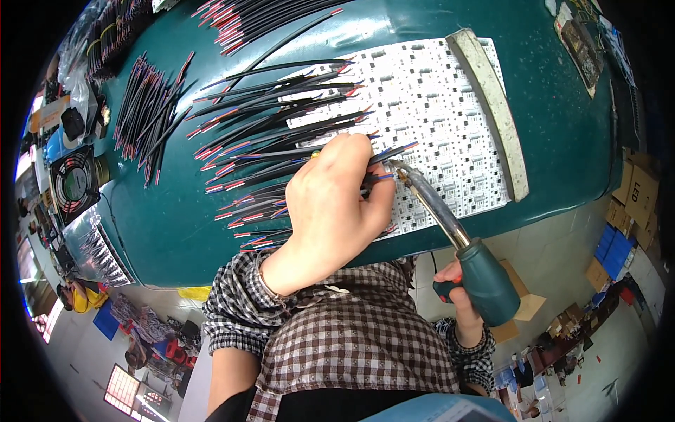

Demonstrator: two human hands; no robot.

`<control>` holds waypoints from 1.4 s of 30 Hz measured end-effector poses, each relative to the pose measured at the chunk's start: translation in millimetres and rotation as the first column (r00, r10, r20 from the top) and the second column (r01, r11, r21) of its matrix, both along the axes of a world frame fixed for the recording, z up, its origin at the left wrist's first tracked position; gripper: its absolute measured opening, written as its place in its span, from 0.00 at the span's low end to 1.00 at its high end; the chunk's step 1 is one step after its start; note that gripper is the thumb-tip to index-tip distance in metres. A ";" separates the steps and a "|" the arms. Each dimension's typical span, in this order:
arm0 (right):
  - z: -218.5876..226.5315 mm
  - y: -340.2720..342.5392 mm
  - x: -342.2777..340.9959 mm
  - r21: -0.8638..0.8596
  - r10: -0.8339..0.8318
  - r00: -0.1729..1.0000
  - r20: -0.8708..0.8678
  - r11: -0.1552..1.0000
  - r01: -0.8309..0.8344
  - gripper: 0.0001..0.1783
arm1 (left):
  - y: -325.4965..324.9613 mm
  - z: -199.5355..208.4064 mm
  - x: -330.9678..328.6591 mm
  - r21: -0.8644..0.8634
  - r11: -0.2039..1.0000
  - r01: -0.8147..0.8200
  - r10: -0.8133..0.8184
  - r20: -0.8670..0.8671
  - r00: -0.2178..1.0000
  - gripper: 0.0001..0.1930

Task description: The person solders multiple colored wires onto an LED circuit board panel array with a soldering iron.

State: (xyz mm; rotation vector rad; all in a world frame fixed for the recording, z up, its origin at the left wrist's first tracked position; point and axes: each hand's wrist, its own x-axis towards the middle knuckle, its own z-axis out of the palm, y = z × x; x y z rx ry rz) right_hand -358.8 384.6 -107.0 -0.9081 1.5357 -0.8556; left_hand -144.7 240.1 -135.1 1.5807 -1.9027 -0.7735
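Note:
My left hand point(330, 197) is closed in a pinch, its fingertips on a short black cable point(394, 151) with bared coloured ends over the white circuit board panel point(439, 105). My right hand point(464, 302) grips the handle of a green soldering gun point(489, 285) at the lower right. The gun's long metal tip point(436, 204) reaches up to the board, close beside my left fingertips. The exact contact point is too small to make out. Several black cables point(246, 144) with red, white and blue ends fan out leftward from the panel's left side. A pale, worn bar point(492, 116) lies across the panel's right part.
Loose cables lie in a pile point(144, 116) on the green table point(176, 232), with another bundle point(260, 24) at the far edge. A small fan point(74, 183) stands at the left. A dirty flat block point(580, 49) sits far right. Cartons point(636, 190) are stacked beyond the table.

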 end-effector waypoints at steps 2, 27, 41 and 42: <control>-2.8 1.6 -1.3 -0.010 0.007 1.000 -0.001 1.000 -0.007 0.17 | 0.0 0.8 -0.1 0.017 1.000 -0.009 0.009 -0.008 1.000 0.12; 4.3 0.9 -3.6 -0.048 0.140 0.976 -0.169 0.988 -0.150 0.20 | -1.2 3.6 0.2 0.042 0.999 0.002 -0.003 0.018 1.000 0.12; -2.2 2.4 2.3 -0.089 -0.137 0.967 0.214 0.983 0.158 0.25 | -1.2 7.5 3.4 0.056 0.998 0.023 -0.024 0.022 0.999 0.10; -1.9 1.8 2.7 -0.096 -0.156 0.957 0.246 0.978 0.184 0.27 | -1.1 9.3 6.3 0.055 0.998 0.024 -0.025 0.021 0.999 0.10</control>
